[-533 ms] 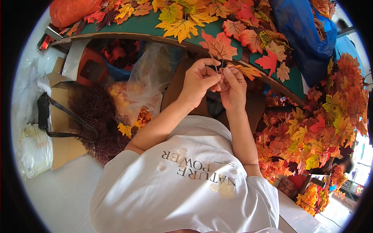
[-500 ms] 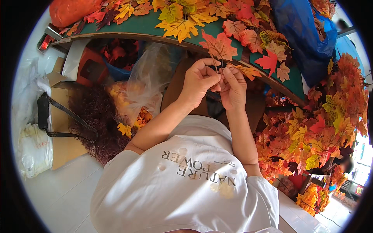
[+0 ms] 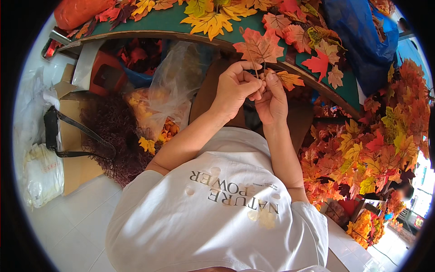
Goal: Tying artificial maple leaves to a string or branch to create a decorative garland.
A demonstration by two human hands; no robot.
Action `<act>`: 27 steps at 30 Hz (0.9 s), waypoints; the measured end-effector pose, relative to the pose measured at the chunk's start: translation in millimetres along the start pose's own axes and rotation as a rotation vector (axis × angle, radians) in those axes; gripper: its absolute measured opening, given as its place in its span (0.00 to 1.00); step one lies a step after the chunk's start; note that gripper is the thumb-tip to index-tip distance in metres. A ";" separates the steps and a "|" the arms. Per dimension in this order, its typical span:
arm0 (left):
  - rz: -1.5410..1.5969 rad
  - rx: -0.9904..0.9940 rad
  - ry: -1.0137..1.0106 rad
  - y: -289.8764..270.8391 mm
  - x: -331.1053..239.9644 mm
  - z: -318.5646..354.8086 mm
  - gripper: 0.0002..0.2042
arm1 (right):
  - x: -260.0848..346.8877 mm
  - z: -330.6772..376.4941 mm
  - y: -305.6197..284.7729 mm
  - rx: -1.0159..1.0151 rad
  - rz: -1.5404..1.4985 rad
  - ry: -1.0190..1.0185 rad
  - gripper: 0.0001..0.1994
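A white plastic bag (image 3: 43, 174) lies on the tiled floor, well to the left of the counter (image 3: 163, 26). Nearer to the counter are an open cardboard box (image 3: 74, 124) and a black strap (image 3: 53, 131) hanging over it. A tied red plastic bag (image 3: 80, 12) rests on the counter's left end. Below the counter's near edge come an orange-red plastic container (image 3: 111, 75), a mass of dark purple curly strands (image 3: 113, 136), and a clear plastic bag (image 3: 170, 81) with yellow and orange leaves about it. A yellow artificial maple leaf (image 3: 210, 23) lies on the counter, its tip over the near edge.

At the middle of the counter's near edge, the left hand (image 3: 235, 88) is curled, thumb and forefinger pinched together on a thin brown stem (image 3: 252, 60). An orange-pink artificial maple leaf (image 3: 260, 45) stands just above both hands, overlapping the counter's edge. The right hand (image 3: 273, 97) meets the left, its thumb and fingers closed on the leaf's dark stem (image 3: 264, 66); the exact grip is too small to tell. A yellow-orange leaf (image 3: 290, 80) shows behind the right fingers, before the counter's edge.

A red maple leaf (image 3: 317, 64) lies on the counter's right part, beside a blue plastic bag (image 3: 351, 43). A heap of autumn foliage (image 3: 362, 149) fills the space right of the counter.
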State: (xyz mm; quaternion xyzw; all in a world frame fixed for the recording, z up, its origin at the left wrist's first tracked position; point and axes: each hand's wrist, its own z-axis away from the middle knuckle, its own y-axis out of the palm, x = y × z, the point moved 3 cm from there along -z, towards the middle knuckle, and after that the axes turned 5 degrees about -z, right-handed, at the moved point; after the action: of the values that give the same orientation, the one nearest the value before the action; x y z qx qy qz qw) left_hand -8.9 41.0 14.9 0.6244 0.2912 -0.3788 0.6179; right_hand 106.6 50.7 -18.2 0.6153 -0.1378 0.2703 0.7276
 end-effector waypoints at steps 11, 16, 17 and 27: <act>0.003 -0.033 -0.010 -0.8 2.3 0.8 0.14 | -1.2 1.2 -2.1 -0.008 -0.013 -0.039 0.05; 0.010 -0.023 -0.006 0.1 5.8 -1.9 0.14 | 5.6 8.4 6.6 0.006 0.095 -0.195 0.06; -0.004 -0.025 -0.006 -1.2 8.0 -3.1 0.14 | 6.0 9.0 6.3 -0.001 0.162 -0.240 0.06; -0.357 -0.099 0.174 -11.4 17.9 -10.6 0.18 | 13.4 -1.8 -1.1 0.047 0.613 -0.456 0.06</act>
State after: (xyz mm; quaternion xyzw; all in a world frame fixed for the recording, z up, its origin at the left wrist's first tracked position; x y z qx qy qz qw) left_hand -7.4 50.4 -6.8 0.5621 0.4678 -0.4120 0.5435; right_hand 118.0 55.3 -12.3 0.6062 -0.4678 0.3346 0.5493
